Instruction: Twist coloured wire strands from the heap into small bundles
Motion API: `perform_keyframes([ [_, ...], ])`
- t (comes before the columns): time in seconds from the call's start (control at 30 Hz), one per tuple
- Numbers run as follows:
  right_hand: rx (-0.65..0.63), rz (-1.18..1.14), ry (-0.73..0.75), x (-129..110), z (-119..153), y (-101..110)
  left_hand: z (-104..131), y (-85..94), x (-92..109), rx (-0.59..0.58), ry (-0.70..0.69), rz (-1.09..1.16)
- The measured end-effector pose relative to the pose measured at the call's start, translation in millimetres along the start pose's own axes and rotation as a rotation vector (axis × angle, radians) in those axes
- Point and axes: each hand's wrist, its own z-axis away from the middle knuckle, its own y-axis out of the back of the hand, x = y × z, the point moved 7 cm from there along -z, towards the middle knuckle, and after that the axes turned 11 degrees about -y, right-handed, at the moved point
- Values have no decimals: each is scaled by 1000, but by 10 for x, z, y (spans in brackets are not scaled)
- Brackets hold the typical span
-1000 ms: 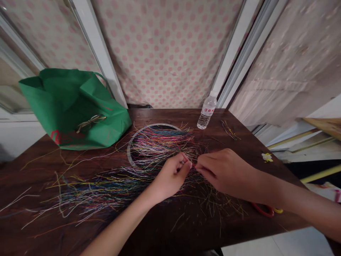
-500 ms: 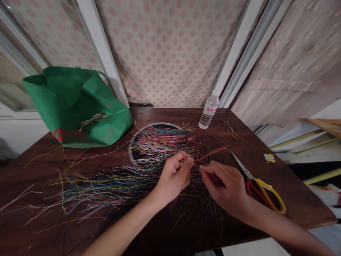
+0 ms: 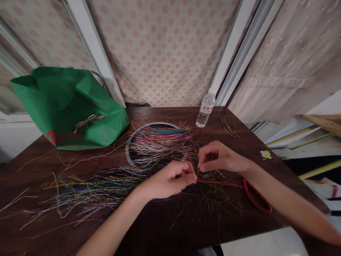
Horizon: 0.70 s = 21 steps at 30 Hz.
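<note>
Thumb and fingertips of my left hand (image 3: 174, 179) are closed on thin red wires (image 3: 213, 182), whose ends stick out to the right over the table. Just to the right and slightly higher, my right hand (image 3: 220, 157) pinches a fine red strand close to the same spot. Behind the hands, a bundle of thin multicoloured wires (image 3: 160, 142) lies across a round, grey-rimmed tray (image 3: 128, 153). Another loose bundle of coloured wires (image 3: 96, 190) spreads left of my left hand. My right forearm covers most of the scissors; their red handle (image 3: 257, 199) shows below it.
A green bag (image 3: 69, 103) with a pair of glasses (image 3: 87, 122) on it stands at the left. Toward the back right are a water bottle (image 3: 205, 110) and a few wire pieces (image 3: 228, 128). A small yellow-white flower (image 3: 265, 154) lies near the right edge. Wire scraps litter the front.
My right hand has moved up and now covers the scissors' blades with its arm. My left hand has shifted slightly down, and the red wire ends now point right instead of up-right.
</note>
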Motion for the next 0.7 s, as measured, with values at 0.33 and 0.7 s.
perform_keyframes([
  [0.33,611,1260,518,-396,424,-634,-90,218,-96,422,-87,143],
  [0.7,347,-237,47,127,109,-115,-36,2,16,76,-64,428],
])
